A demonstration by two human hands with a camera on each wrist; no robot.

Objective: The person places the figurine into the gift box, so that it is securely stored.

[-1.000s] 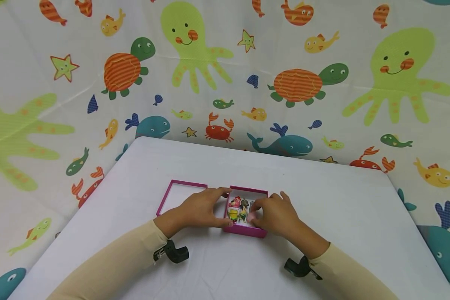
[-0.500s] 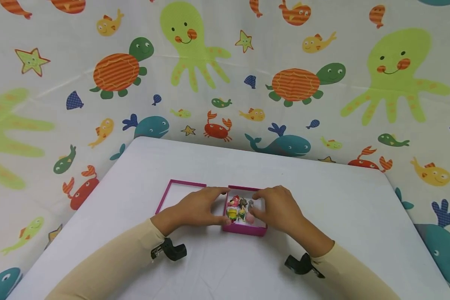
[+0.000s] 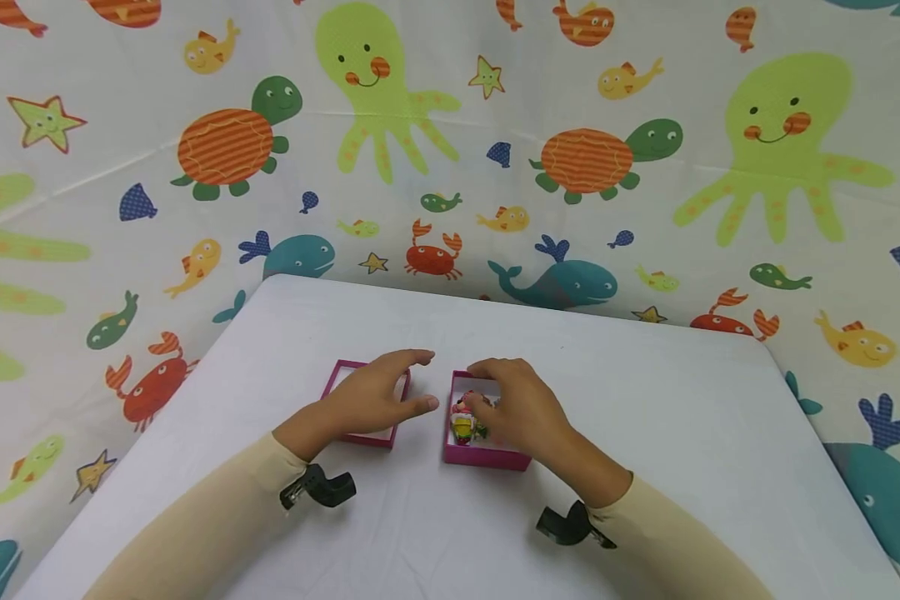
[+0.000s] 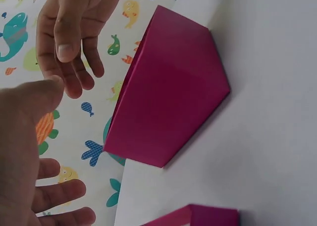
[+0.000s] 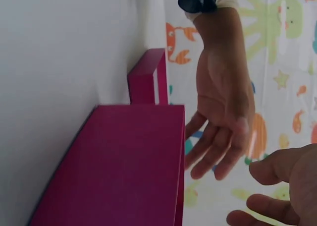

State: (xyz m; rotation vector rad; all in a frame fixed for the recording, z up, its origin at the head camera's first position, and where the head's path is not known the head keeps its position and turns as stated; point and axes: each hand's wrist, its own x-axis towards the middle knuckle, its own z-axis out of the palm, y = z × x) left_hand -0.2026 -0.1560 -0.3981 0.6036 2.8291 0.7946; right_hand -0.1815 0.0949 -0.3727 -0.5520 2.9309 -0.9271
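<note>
box (image 3: 486, 458): magenta, white inside | tray (image 3: 375, 442): magenta | figure (image 3: 462, 427): red, yellow | sleeves (image 3: 195, 517): beige | table (image 3: 645, 400): white | backdrop (image 3: 487, 187): white, sea-animal print

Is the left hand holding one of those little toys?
No, the left hand has its thumb and fingers apart with nothing between them; toys lie in the pink box.

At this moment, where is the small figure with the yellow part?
In the head view, the small figure is inside the pink box, near its left wall, just left of the right hand.
</note>
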